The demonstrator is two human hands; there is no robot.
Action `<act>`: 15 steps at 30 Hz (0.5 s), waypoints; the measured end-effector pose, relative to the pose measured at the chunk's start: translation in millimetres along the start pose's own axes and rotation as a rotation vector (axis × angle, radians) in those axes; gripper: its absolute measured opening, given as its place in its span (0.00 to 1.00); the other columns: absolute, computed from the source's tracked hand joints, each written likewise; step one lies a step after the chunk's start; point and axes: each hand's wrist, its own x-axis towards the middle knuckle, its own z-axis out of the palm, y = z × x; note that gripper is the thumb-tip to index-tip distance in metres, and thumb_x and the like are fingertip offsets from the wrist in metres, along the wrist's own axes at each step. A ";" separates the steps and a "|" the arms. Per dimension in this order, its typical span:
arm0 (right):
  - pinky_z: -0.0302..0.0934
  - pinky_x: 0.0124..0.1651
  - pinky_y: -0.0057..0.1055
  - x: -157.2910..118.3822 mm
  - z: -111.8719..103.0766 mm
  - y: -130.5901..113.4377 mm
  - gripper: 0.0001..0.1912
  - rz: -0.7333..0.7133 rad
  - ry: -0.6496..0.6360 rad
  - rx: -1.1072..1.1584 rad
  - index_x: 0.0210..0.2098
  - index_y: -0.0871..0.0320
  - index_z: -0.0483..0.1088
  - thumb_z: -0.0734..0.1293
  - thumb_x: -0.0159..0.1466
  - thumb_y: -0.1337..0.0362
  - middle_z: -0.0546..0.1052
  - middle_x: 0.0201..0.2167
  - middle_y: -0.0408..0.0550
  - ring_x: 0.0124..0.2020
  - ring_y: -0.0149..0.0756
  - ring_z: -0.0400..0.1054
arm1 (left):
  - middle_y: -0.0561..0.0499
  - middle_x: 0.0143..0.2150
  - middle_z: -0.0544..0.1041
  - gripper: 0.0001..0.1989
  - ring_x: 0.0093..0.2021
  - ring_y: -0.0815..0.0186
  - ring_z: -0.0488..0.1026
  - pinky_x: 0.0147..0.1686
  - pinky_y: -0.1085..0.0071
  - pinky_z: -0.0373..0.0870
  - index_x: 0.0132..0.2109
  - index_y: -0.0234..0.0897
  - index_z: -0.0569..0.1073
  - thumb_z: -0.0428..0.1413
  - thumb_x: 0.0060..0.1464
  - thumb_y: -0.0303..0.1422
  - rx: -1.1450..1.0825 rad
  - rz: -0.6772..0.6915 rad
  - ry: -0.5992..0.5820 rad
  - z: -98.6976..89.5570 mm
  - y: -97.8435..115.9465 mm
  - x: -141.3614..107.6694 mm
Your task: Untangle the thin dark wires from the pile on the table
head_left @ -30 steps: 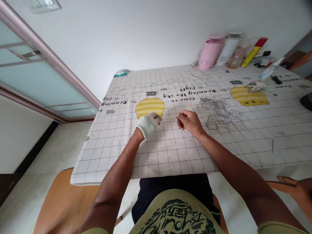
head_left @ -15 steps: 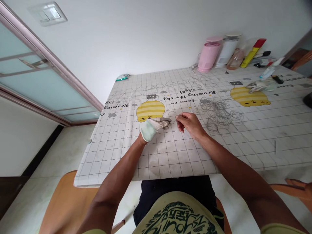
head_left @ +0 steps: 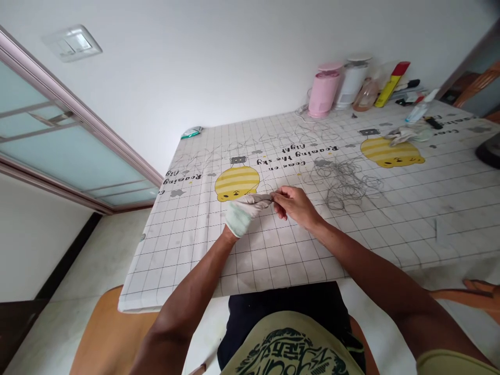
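My left hand [head_left: 250, 207] wears a white work glove with a pale green cuff and grey fingertips. Its fingers are closed in a pinch on a thin wire [head_left: 269, 183], which loops faintly above the hands. Bare and also pinching, my right hand [head_left: 294, 204] meets the gloved fingertips, its thumb and forefinger closed at the same strand; the exact grip point is too small to make out. To the right, a loose tangle of thin dark wire [head_left: 346, 185] lies on the checked tablecloth [head_left: 269, 260].
More thin strands [head_left: 242, 139] run along the table's far side. A second glove [head_left: 410, 133] lies at the right. At the back stand a pink cylinder [head_left: 324, 94], a white cylinder [head_left: 351, 83], a bottle [head_left: 366, 96], a yellow-red box [head_left: 392, 86] and a spray bottle [head_left: 420, 108].
My right hand has moved left, closing the gap so its fingertips meet those of my gloved left hand. The view has shifted slightly.
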 end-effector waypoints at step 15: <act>0.50 0.19 0.27 -4.1 -1.6 -7.2 0.13 -0.012 0.073 -0.553 0.26 0.55 0.62 0.63 0.68 0.65 0.73 0.19 0.41 0.16 0.29 0.64 | 0.50 0.34 0.84 0.12 0.40 0.64 0.80 0.46 0.70 0.75 0.46 0.37 0.86 0.60 0.58 0.33 -0.059 -0.156 -0.097 9.2 2.7 1.8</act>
